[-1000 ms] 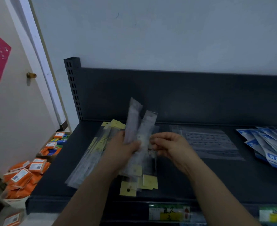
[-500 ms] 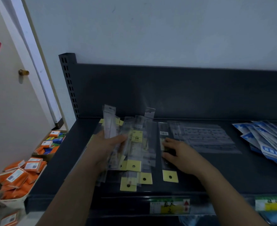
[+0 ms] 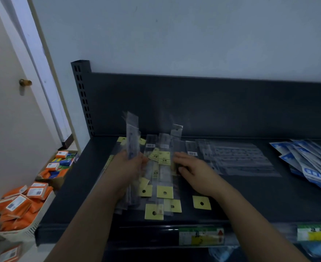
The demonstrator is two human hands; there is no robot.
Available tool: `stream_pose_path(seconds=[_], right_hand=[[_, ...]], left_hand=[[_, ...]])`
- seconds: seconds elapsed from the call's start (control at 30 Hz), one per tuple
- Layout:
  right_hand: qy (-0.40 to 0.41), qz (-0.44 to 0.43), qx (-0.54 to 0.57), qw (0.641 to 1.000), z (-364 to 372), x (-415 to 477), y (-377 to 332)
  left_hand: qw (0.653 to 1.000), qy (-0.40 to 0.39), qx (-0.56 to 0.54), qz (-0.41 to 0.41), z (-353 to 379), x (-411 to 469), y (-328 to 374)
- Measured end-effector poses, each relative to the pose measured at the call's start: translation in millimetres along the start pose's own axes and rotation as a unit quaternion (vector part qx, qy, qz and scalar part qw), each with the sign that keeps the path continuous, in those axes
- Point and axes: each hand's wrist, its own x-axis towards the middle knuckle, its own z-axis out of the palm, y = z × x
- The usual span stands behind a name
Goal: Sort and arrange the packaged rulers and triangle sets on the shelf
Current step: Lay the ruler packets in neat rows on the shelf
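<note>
Several clear-sleeved rulers with yellow hang tabs [image 3: 164,191] lie fanned on the dark shelf [image 3: 250,201]. My left hand [image 3: 128,167] is closed on a bunch of these ruler packs [image 3: 132,133], whose top ends stick up above my fingers. My right hand [image 3: 192,170] rests on the ruler packs just right of the bunch, fingers curled onto one sleeve; the grip itself is partly hidden. One ruler pack with a yellow tab [image 3: 201,202] lies apart under my right wrist. Flat clear packs [image 3: 237,159], possibly triangle sets, lie further right.
Blue-and-white packets [image 3: 311,165] are piled at the shelf's right end. Price labels [image 3: 200,236] sit on the shelf's front rail. Left of the shelf, baskets hold orange boxes [image 3: 21,207]. A door with a knob [image 3: 25,82] stands at far left.
My right hand has left the single ruler pack it laid down and moved left onto the fanned packs. My left hand still holds its bunch, now a little higher.
</note>
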Motion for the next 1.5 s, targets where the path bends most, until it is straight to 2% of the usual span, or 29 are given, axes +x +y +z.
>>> stream_pose_path(seconds=[0.13, 0.2, 0.27, 0.33, 0.43, 0.5, 0.7, 0.8, 0.9, 0.97, 1.07, 1.13, 1.23, 1.3, 1.37, 1.4, 1.5], right_hand=[[-0.072, -0.024, -0.055, 0.996, 11.9, 20.1, -7.2], [-0.04, -0.013, -0.013, 0.999, 10.7, 25.8, -8.8], [0.042, 0.045, 0.026, 0.998, 4.5, 30.4, -5.1], [0.101, 0.119, 0.014, 0.988, 2.8, 39.0, 3.4], [0.064, 0.223, -0.064, 0.971, 10.2, 55.1, 12.1], [0.046, 0.258, -0.056, 0.963, 14.9, 60.1, 8.4], [0.039, 0.271, -0.032, 0.961, 16.0, 67.1, 2.3], [0.052, 0.286, 0.014, 0.957, 20.7, 71.9, 8.5], [0.138, 0.271, 0.082, 0.949, 16.7, 70.5, 10.4], [0.18, 0.251, 0.169, 0.936, 8.6, 65.4, 6.4], [0.119, 0.222, 0.345, 0.904, 3.7, 50.4, -6.2], [0.04, 0.191, 0.386, 0.902, 5.3, 39.6, -9.7], [-0.048, 0.145, 0.335, 0.93, 3.6, 27.4, -18.6], [-0.032, 0.124, 0.287, 0.949, 2.4, 26.7, -15.4], [0.03, 0.086, 0.152, 0.984, 2.9, 26.8, -6.9], [0.032, 0.056, 0.079, 0.995, 4.3, 26.1, -3.5], [-0.035, 0.028, -0.03, 0.999, 7.9, 19.7, 3.5]], left_hand=[[1.0, -0.007, 0.021, 0.004, 3.3, 2.6, 0.5], [1.0, -0.013, 0.025, 0.002, 2.5, 3.2, 1.3], [1.0, -0.007, 0.027, 0.001, -0.7, 5.6, 0.0], [1.0, -0.002, 0.018, -0.002, -3.4, 9.0, -3.1], [1.0, -0.012, -0.012, -0.008, -3.0, 7.5, 0.2], [0.999, -0.029, -0.042, -0.012, -1.6, 6.2, 3.0], [0.996, -0.035, -0.077, -0.028, -2.6, 9.7, 1.2], [0.996, -0.035, -0.08, -0.033, -3.5, 10.2, 0.7], [0.993, -0.033, -0.105, -0.034, -5.4, 10.4, 3.1], [0.992, -0.03, -0.122, -0.024, -6.0, 11.1, 4.7], [0.992, -0.047, -0.118, 0.008, -2.2, 9.9, 6.4], [0.991, -0.064, -0.117, 0.019, 5.6, 6.8, 9.3], [0.99, -0.054, -0.13, -0.001, 15.3, 6.6, 11.4], [0.99, -0.034, -0.137, -0.002, 14.3, 6.8, 12.7], [0.991, 0.0, -0.131, -0.003, 7.9, 6.3, 12.8], [0.991, 0.011, -0.132, -0.009, 3.9, 5.4, 12.3], [0.99, 0.018, -0.134, -0.03, -6.8, 1.6, 9.7]])
